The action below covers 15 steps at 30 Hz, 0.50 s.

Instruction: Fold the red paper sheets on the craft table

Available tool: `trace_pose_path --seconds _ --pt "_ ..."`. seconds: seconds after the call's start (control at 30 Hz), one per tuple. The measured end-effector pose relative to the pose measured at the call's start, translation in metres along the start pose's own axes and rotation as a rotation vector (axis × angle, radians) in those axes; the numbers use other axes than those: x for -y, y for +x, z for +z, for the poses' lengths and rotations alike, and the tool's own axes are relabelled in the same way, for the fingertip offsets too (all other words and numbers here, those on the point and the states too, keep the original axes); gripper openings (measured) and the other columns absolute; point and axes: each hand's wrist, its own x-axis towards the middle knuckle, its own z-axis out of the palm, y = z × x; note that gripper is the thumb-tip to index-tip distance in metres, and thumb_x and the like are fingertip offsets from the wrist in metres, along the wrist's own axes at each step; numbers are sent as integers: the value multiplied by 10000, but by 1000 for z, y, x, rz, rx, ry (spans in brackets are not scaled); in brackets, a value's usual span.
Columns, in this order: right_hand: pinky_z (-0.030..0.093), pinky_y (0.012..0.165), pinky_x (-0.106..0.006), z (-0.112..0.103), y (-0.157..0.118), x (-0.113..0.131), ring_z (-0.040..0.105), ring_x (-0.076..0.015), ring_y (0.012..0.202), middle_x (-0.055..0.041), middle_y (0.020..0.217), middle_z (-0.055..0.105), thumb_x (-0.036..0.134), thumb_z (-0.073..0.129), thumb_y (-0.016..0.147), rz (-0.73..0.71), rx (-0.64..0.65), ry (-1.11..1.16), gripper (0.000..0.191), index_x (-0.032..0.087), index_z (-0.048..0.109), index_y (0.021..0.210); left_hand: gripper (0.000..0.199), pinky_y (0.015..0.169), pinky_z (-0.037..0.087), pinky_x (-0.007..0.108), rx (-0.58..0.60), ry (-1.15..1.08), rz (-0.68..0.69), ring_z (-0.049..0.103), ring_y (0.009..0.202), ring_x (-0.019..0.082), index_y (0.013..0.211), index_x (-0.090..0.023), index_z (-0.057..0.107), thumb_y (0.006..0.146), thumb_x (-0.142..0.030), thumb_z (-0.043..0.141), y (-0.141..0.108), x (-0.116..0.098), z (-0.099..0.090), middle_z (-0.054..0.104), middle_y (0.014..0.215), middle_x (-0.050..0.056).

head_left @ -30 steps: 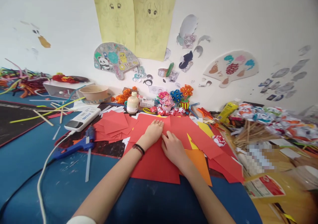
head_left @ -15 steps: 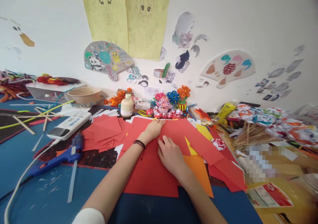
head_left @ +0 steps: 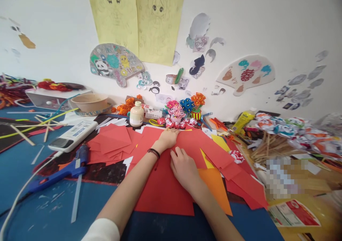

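Note:
My left hand (head_left: pixel 167 138) lies palm down on the upper part of a large red sheet (head_left: pixel 162 189), a dark bracelet round its wrist. Just below and to the right, my right hand (head_left: pixel 184 168) rests on the same sheet with its fingers bent and slightly apart. Nothing shows gripped in either hand. Orange paper (head_left: pixel 216 191) sticks out from under the red beside my right forearm. More red pieces (head_left: pixel 115 139) are heaped to the left, and long red strips (head_left: pixel 247 184) lie to the right.
A blue glue gun (head_left: pixel 76 166) and a white power strip (head_left: pixel 74 136) with its cable lie at left. Behind the paper stand a cream bottle (head_left: pixel 136 114) and small craft flowers (head_left: pixel 176 111). At right are a yellow bottle (head_left: pixel 243 120) and wooden sticks (head_left: pixel 268 146).
My left hand has shifted slightly right and down across the red sheet. My right hand keeps nearly the same place and shape. The whole view has moved a little.

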Motion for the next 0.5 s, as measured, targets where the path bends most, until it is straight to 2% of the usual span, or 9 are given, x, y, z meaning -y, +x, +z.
trace_pose_path --seconds 0.3,0.5 --pt "422 609 -284 0 -1 0 522 -208 884 -50 957 555 182 467 907 13 -28 -9 72 206 523 945 389 1115 262 449 -6 60 9 484 1250 234 1271 -145 550 931 -142 361 -5 -4 -8 636 1238 126" --pt "420 639 -278 -2 -3 -2 521 -203 916 -53 964 556 222 406 953 6 -37 -13 116 206 521 955 443 1117 267 475 -2 81 -37 433 1319 246 1361 -157 472 938 -136 341 -38 -3 -19 545 1375 115"
